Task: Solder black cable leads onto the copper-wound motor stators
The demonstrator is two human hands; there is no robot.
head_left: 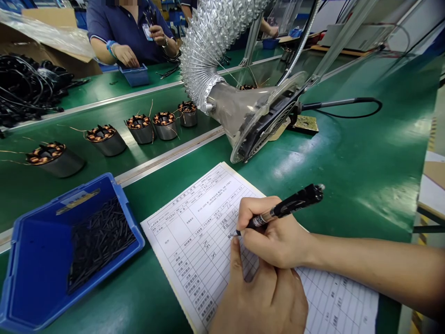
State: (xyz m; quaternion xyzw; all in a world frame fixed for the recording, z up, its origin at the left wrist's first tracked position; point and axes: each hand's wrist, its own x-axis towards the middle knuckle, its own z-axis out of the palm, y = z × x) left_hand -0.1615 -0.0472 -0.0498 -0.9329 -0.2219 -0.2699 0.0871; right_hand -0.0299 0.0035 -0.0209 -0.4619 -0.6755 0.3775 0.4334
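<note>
The right hand (278, 239) grips a black clip-on pen (299, 202) between closed fingers, its tip at the handwritten entries of a white printed paper form (187, 208). The form lies angled on the glossy green worktop (333, 171). The left hand (262, 301) rests on the form, holding nothing; its index finger is extended, with the fingertip just beside the pen tip. A blue rectangular plastic bin (38, 273), containing short black tubular pieces (100, 236), sits left of the form. A transparent funnel-shaped hood (236, 106) stands beyond the form.
</note>
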